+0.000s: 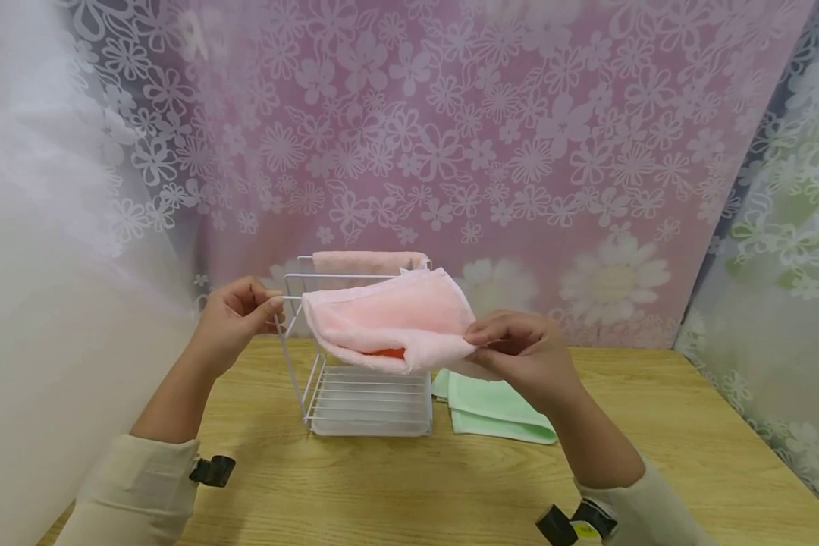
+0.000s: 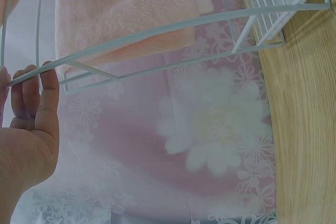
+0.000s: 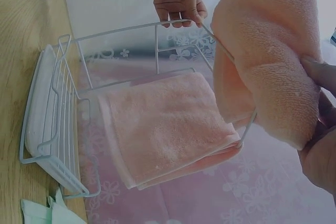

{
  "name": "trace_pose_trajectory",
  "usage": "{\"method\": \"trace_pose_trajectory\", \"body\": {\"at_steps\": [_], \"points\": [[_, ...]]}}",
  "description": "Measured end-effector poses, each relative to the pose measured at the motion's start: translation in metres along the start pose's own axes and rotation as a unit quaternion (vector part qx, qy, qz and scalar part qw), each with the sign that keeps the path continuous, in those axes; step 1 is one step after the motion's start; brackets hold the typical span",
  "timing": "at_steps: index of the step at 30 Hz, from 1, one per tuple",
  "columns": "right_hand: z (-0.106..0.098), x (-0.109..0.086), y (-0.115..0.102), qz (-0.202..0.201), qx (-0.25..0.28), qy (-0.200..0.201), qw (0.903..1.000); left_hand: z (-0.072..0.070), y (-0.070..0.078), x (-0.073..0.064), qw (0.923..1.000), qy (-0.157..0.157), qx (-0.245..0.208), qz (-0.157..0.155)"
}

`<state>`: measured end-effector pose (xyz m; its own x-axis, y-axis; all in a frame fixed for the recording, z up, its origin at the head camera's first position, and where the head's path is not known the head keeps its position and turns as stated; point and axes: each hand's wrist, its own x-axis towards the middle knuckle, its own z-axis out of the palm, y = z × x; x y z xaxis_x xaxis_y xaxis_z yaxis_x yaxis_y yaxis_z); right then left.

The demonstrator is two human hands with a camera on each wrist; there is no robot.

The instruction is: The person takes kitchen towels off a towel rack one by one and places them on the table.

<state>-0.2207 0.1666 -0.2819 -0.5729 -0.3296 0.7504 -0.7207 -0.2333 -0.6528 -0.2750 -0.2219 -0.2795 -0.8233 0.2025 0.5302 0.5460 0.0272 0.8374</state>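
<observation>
A white wire rack (image 3: 115, 31) stands on the table, and my left hand (image 1: 232, 318) pinches its upper left corner between thumb and fingers. My right hand (image 1: 528, 360) grips the right edge of a pink towel (image 1: 396, 307), thumb below and fingers above. The held towel lies across the rack's front top bar, its near part folded with an orange-red patch showing in the fold. Behind it, a second pink towel (image 3: 168, 124) hangs doubled over the rear top bar. In the left wrist view the fingers of my left hand (image 2: 31, 135) curl at the bar's end.
At the rack's foot sits a whitish tray (image 1: 371, 425) beneath a wire shelf. A folded green towel (image 1: 498, 409) lies on the wooden table (image 1: 396, 493) to the right of the rack. A pink floral curtain (image 1: 450, 152) hangs behind, with pale sheeting at both sides.
</observation>
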Motion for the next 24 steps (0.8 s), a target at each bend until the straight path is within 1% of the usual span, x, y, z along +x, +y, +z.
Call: {"method": "trace_pose_trajectory", "body": {"at_steps": [5,10,12,16,19,24], "points": [[-0.0031,-0.0035,0.0005,-0.004,0.0,0.014,0.9999,0.0001,-0.0002,-0.0004,1.0,0.001,0.0,0.001],[-0.0045,-0.0048,0.003,-0.017,0.016,0.032,0.9992,0.0011,0.0012,-0.0001,1.0,-0.004,-0.003,0.006],[-0.0044,-0.0052,0.0035,-0.018,0.02,0.041,0.9988,0.0013,0.0016,-0.0004,1.0,-0.005,-0.005,0.006],[-0.0049,-0.0055,0.0017,-0.009,0.012,0.058,0.9982,0.0019,0.0028,-0.0008,1.0,-0.004,0.004,0.004],[-0.0065,-0.0057,0.0003,-0.007,0.02,0.061,0.9979,0.0021,0.0036,-0.0002,1.0,-0.002,0.007,0.004],[-0.01,-0.0071,-0.0013,-0.006,0.038,0.054,0.9978,0.0009,0.0043,0.0006,1.0,-0.001,-0.001,0.002]]}}
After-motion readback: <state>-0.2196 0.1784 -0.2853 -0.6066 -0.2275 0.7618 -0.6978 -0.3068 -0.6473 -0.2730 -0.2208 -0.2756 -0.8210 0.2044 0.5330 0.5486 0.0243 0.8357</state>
